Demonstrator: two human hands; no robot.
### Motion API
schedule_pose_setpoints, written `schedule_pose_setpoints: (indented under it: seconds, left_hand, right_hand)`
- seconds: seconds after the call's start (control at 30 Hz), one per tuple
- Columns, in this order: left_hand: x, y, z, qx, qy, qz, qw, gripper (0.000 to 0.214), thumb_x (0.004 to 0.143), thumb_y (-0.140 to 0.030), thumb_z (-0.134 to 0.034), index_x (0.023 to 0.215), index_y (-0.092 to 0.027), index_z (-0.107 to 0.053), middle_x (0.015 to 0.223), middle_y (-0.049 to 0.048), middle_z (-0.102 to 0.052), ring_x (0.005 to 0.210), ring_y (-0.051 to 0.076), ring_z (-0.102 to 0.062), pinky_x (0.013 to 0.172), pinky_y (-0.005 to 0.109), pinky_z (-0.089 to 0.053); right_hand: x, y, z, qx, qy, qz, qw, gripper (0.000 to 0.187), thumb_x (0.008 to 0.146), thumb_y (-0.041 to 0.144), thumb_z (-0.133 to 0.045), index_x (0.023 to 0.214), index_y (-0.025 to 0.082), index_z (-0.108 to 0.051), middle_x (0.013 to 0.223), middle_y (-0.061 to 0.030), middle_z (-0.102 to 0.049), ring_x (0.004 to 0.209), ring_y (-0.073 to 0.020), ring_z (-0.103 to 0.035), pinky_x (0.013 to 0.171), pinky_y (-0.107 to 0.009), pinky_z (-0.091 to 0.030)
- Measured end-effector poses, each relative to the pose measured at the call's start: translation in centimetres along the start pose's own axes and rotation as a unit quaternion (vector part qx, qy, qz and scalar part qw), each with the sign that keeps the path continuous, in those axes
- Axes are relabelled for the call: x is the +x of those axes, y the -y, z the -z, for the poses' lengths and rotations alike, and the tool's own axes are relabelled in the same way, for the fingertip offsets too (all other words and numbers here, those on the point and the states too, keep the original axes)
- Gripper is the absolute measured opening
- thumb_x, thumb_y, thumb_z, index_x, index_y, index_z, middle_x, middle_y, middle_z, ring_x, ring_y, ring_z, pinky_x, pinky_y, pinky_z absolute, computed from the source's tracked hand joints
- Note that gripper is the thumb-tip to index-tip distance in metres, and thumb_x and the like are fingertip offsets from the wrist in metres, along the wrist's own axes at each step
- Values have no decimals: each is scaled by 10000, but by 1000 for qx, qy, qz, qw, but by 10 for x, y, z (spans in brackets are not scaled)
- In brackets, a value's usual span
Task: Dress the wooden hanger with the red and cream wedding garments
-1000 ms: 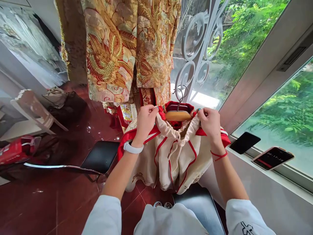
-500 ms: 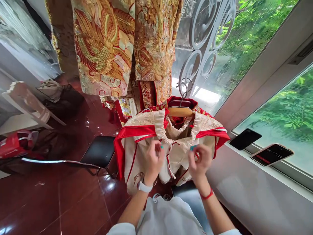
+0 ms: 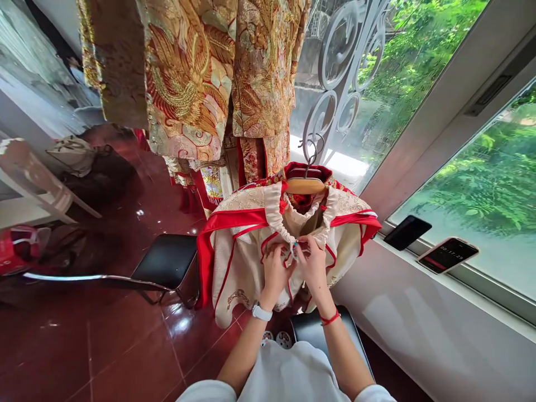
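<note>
A cream garment with red trim and gold embroidery [image 3: 247,262] hangs on a wooden hanger [image 3: 305,185] in front of me. Its gathered neckline [image 3: 275,215] droops open at the front. My left hand [image 3: 276,273] and my right hand [image 3: 312,262] meet just below the lowest part of that neckline. Both are closed, fingertips pinching at the thin white drawstring [image 3: 292,254] there. The fingers partly cover the cord, so its exact shape is hidden. Blue shows on a right fingernail.
Gold and red embroidered garments [image 3: 188,84] hang behind. Black-seated chairs stand at left [image 3: 165,261] and below my hands [image 3: 310,329]. Two phones, one dark [image 3: 407,232] and one showing a timer [image 3: 448,254], lean on the sill at right. A white scrolled metal grille [image 3: 330,111] stands by the window.
My hands have come together from either side, rising slightly to the front of the neckline. Their fingers now pinch at the drawstring, which hung loose before. The view has shifted a little.
</note>
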State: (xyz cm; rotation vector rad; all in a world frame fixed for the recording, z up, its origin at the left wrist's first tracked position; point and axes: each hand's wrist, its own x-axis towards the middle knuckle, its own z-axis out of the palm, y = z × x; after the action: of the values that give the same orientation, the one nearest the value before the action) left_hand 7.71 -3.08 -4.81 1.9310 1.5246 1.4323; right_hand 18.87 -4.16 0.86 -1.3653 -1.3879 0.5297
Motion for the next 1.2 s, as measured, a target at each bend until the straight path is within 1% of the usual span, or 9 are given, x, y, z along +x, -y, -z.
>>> schedule_pose_setpoints:
  seconds: [0.13, 0.27, 0.4, 0.6, 0.73, 0.87, 0.97, 1.07, 1.2]
  left_hand:
    - [9, -14, -3, 94, 57, -3, 994, 253, 805, -103, -620, 1044, -176, -652, 926, 102, -740, 885, 276, -716, 744, 346, -537]
    - [13, -26, 5, 102, 114, -17, 988, 191, 868, -86, -537, 937, -182, -686, 853, 98, -745, 803, 259, -721, 687, 321, -520]
    - [-2, -26, 8, 87, 94, -13, 992, 252, 904, -91, -491, 1050, -167, -681, 908, 110, -753, 832, 259, -721, 687, 326, -524]
    - [-12, -27, 3, 29, 65, -13, 997, 180, 955, -170, -492, 1001, -185, -666, 892, 76, -747, 813, 220, -715, 687, 290, -512]
    - [-14, -28, 2, 16, 49, -6, 999, 178, 960, -164, -487, 964, -179, -664, 875, 69, -737, 809, 208, -709, 697, 283, -507]
    - [-18, -26, 0, 15, 44, -2, 999, 179, 955, -161, -495, 997, -174, -669, 906, 73, -744, 833, 206, -712, 735, 299, -532]
    - [-19, -25, -2, 19, 44, -2, 999, 186, 937, -155, -508, 1023, -175, -672, 935, 79, -752, 866, 219, -721, 754, 315, -549]
    - [-19, -24, -4, 17, 47, -8, 999, 219, 939, -162, -509, 1092, -170, -665, 998, 96, -759, 910, 226, -729, 784, 324, -560]
    - [-16, -23, -5, 39, 57, -7, 998, 294, 922, -158, -541, 1198, -162, -641, 1078, 122, -757, 952, 251, -732, 785, 340, -566]
  right_hand:
    - [-8, 9, 22, 1, 79, 13, 997, 227, 879, 276, -490, 1041, 199, -629, 915, -80, -711, 731, -196, -662, 707, -333, -528]
    - [-16, 22, 25, 7, 64, -43, 997, 225, 882, 269, -462, 1075, 208, -563, 876, -44, -672, 549, -146, -587, 564, -290, -478]
    - [-25, 32, 15, -33, 47, -83, 995, 138, 887, 266, -445, 962, 214, -549, 661, 11, -605, 509, -156, -552, 535, -278, -424]
    - [-19, 31, 10, -73, -20, -56, 996, 169, 891, 365, -534, 865, 209, -592, 725, -44, -654, 644, -199, -615, 644, -316, -464]
    - [-13, 25, 10, -181, -9, -9, 983, 157, 907, 286, -483, 816, 202, -581, 814, -91, -681, 711, -225, -609, 657, -332, -436]
    - [-15, 22, 7, -277, 30, -6, 960, 226, 970, 279, -419, 860, 173, -586, 826, -129, -684, 694, -234, -603, 609, -324, -390]
    - [-16, 22, 5, -319, 72, -16, 945, 228, 982, 266, -437, 844, 166, -589, 789, -122, -679, 659, -226, -604, 577, -308, -352]
    - [-11, 25, 6, -364, 79, -18, 928, 197, 955, 241, -489, 807, 168, -597, 772, -117, -681, 643, -217, -609, 563, -297, -326]
    - [5, 30, 17, -376, 136, 13, 917, 270, 916, 164, -484, 657, 193, -554, 661, -88, -652, 571, -182, -564, 564, -292, -316]
